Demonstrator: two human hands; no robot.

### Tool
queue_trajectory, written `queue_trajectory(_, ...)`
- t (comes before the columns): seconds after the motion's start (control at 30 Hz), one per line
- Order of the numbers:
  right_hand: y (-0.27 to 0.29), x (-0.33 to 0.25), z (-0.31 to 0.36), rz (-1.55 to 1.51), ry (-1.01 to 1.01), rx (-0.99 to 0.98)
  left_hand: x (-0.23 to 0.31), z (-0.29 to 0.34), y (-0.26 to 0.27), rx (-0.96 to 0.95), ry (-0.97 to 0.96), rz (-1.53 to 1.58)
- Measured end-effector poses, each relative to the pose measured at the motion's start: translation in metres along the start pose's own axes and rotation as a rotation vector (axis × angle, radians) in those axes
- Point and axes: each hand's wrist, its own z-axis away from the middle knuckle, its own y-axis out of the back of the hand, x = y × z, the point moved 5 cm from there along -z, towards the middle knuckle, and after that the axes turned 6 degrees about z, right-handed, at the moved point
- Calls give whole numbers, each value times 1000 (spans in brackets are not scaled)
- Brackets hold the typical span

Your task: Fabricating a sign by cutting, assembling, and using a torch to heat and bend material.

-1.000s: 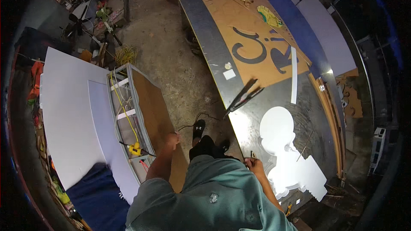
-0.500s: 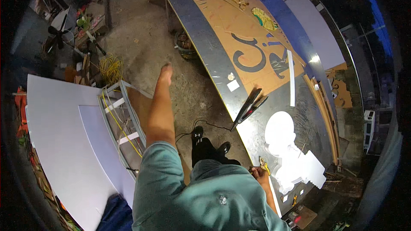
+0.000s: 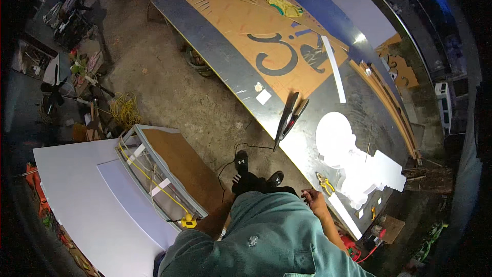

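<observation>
My right hand [image 3: 315, 204] hangs at the near edge of the metal-topped table [image 3: 236, 79], its fingers loosely bent and apart, with nothing visible in them. Just beyond it, yellow-handled pliers [image 3: 326, 184] lie on the table. My left forearm [image 3: 211, 221] points down beside my leg in shadow; the left hand's fingers cannot be made out. White cut-out shapes [image 3: 334, 136] lie right of the pliers. Further up the table rests a black hair straightener [image 3: 290, 122], its arms spread in a V, with a cord running to the floor.
A brown template sheet [image 3: 233, 25] with curved cut-outs covers the far table, a yellow-green glove [image 3: 284, 6] on it. At left are a grey metal frame [image 3: 154, 154], large white sheets [image 3: 72, 190], a yellow plug connector [image 3: 188, 220] and a coiled yellow cord [image 3: 125, 110]. The black cord crosses the floor.
My left arm has dropped from outstretched ahead to beside my leg. My right hand has come away from the pliers, which now lie apart from it. The view has shifted.
</observation>
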Motion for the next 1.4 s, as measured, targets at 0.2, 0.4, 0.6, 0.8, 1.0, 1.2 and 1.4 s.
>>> queue_trajectory(0.2, 0, 25, 2, -122, 60, -28, 31, 38, -52, -84, 38, -1)
queue_trajectory(0.4, 10, 126, 41, -125, -81, 129, 30, 7, -111, -149, 148, -537)
queue_trajectory(0.6, -19, 346, 120, -495, -303, 313, 21, -25, -223, -178, -54, -1088)
queue_trajectory(0.8, -95, 538, 226, -473, -591, 336, -6, -45, -351, -184, -527, -1030)
queue_trajectory(1.0, -129, 558, 240, -760, -618, 464, -56, -52, -405, -252, -531, -1348)
queue_trajectory(1.2, -132, 521, 206, -1047, -644, 513, -62, -89, -428, -372, -385, -1300)
queue_trajectory(1.4, -83, 513, 210, -874, -458, 525, -49, -132, -477, -456, -333, -1271)
